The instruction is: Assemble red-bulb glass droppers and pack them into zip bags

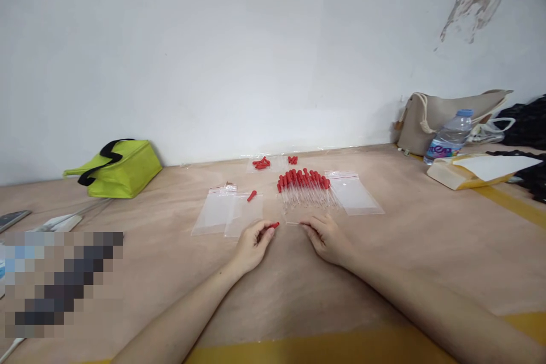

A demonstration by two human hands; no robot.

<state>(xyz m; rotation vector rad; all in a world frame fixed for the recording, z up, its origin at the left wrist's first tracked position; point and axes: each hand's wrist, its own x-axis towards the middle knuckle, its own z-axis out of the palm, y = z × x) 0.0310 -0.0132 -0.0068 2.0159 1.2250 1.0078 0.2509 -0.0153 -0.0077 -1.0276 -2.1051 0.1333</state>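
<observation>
a lime-green bag (132,170) at left, a blue-capped bottle (450,135) before a beige bag (413,125) at right

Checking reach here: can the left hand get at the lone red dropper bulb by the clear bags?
Probably yes: only a flat clear bag appears between the left hand and the lone bulb, with nothing tall blocking. That hand's grip holds another red bulb, which may hinder it.
</observation>
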